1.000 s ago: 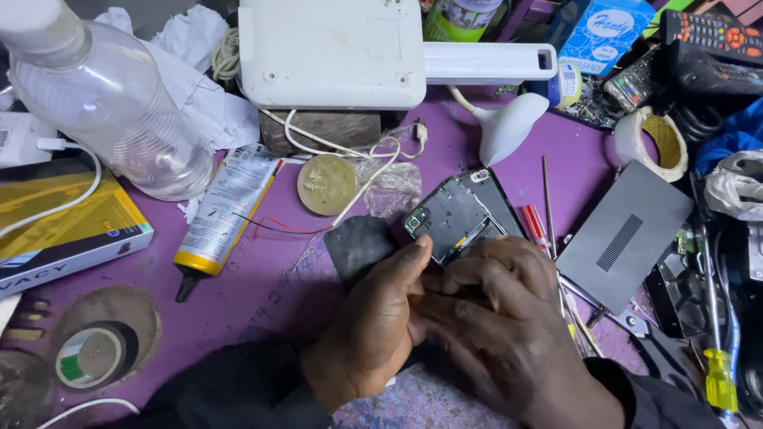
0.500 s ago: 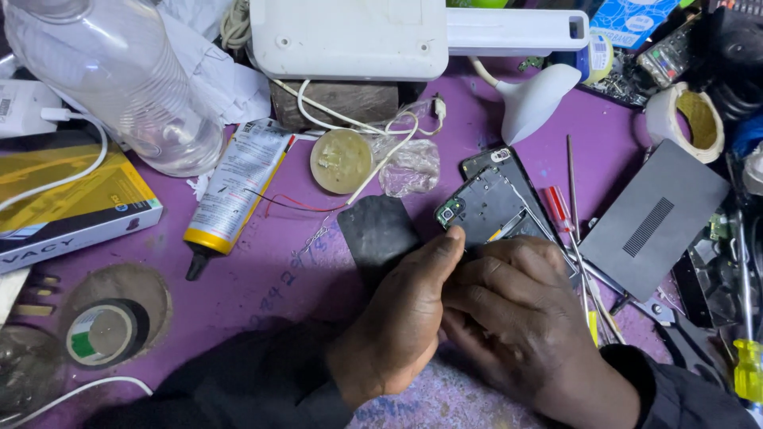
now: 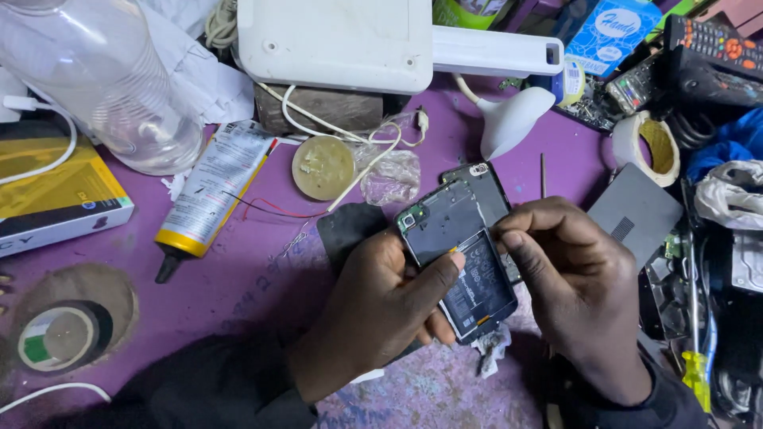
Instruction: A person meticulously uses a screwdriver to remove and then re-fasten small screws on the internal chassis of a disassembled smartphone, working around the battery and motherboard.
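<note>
Purple, cluttered bench (image 3: 262, 294): near its front edge the left hand (image 3: 373, 306) clasps an opened black smartphone with bare battery (image 3: 461, 258), thumb across it. The right hand (image 3: 576, 278) pinches at its edge, seemingly prying; steadiness matters next. A yellow-capped glue tube (image 3: 208, 195) and grey flat box (image 3: 636, 213) crowd both sides.

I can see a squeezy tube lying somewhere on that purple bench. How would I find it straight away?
Start at the big clear plastic bottle at the top left of the purple table. Just right of its base lies the glue tube, slanting down to the left. Unlike the flat yellow box beside it, it is white with small print, a yellow band and a black nozzle.
</note>
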